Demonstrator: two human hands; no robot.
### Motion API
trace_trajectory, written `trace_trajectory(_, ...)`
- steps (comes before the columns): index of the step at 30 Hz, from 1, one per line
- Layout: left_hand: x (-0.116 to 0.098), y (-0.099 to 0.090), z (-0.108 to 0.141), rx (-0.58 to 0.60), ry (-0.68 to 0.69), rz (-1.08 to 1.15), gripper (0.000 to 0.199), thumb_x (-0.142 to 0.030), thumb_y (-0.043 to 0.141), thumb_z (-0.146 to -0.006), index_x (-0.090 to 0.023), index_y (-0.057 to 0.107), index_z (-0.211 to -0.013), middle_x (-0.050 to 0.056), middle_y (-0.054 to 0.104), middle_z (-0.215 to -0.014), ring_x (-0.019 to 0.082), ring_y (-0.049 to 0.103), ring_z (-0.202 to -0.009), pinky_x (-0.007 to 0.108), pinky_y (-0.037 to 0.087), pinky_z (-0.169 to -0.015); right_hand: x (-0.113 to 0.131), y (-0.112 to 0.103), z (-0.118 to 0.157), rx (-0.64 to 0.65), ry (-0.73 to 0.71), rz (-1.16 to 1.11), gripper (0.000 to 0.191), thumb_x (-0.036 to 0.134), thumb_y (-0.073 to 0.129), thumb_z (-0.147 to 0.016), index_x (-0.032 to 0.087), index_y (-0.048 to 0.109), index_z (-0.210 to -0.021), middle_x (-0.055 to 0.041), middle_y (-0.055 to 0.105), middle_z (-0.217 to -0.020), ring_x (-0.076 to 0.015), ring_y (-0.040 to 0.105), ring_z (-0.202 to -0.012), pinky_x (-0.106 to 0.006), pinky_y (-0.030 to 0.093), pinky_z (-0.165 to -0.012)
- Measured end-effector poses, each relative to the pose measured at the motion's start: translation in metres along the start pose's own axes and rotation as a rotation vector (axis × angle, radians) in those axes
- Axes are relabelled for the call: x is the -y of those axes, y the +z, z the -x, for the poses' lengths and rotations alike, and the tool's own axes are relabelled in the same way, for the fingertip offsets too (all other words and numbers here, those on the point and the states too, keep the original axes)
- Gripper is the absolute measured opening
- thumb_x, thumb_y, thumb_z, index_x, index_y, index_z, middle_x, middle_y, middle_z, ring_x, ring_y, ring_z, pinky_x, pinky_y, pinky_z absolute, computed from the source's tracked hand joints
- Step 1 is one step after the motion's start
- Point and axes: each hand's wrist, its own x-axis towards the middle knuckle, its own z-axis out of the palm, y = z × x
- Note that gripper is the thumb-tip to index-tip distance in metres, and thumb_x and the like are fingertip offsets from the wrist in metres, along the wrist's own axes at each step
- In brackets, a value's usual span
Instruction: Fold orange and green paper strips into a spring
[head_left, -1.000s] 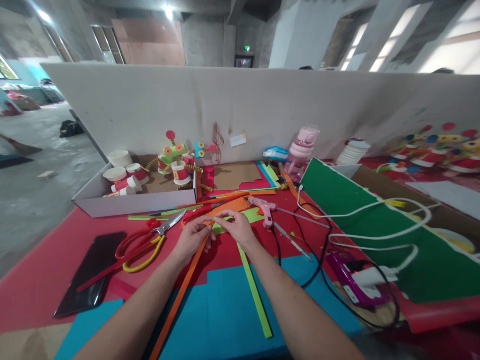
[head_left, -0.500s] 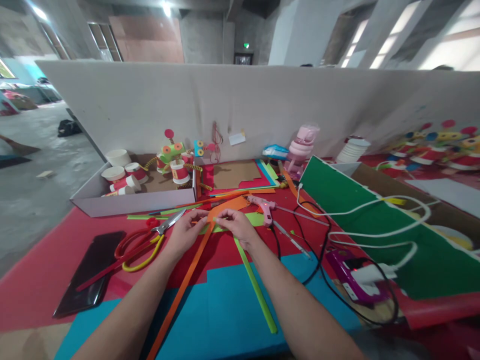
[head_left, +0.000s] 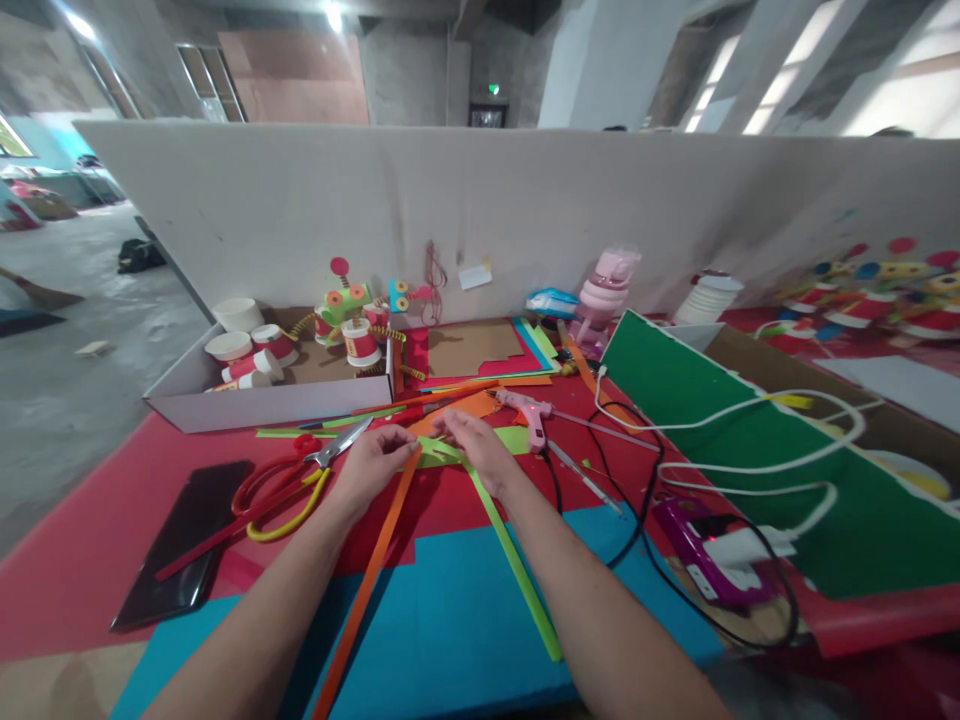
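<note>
At the middle of the table, my left hand [head_left: 382, 462] pinches the upper end of a long orange paper strip [head_left: 369, 588], which slants down toward the front edge. My right hand [head_left: 477, 452] is just to its right, fingers apart over a light green strip [head_left: 515, 568] that runs down to the right. Under and behind the hands lie light green paper [head_left: 514, 440] and orange paper [head_left: 472, 404]. A pink glue gun [head_left: 534, 420] rests right of my right hand. Scissors [head_left: 322, 457] with red and yellow handles lie left of my left hand.
A black phone [head_left: 180, 545] lies at left. Behind it, a white box [head_left: 277, 403] holds paper cups and a paper figure. A green panel [head_left: 750, 450], white cable, black cord and purple power block [head_left: 705, 550] occupy the right. A white partition [head_left: 495, 210] stands behind.
My right hand's fingers have opened and lifted slightly, uncovering the top of the green strip. The orange strip's lower end has shifted a little right.
</note>
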Motion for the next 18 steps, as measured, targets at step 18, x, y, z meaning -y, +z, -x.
trace_trajectory(18, 0.005, 0.004, -0.001, 0.021, -0.017, 0.033, 0.025, -0.04, 0.071, -0.071, -0.016, 0.068, -0.076, 0.0, 0.063, -0.068, 0.012, 0.053, -0.061, 0.022, 0.039, -0.059, -0.009, 0.004, 0.0, 0.096, -0.039, 0.162, 0.026, 0.042, 0.072, -0.073, 0.017, 0.064, -0.076, 0.0009, 0.067, -0.067, -0.0087, 0.058, -0.053, -0.021, 0.044, -0.053)
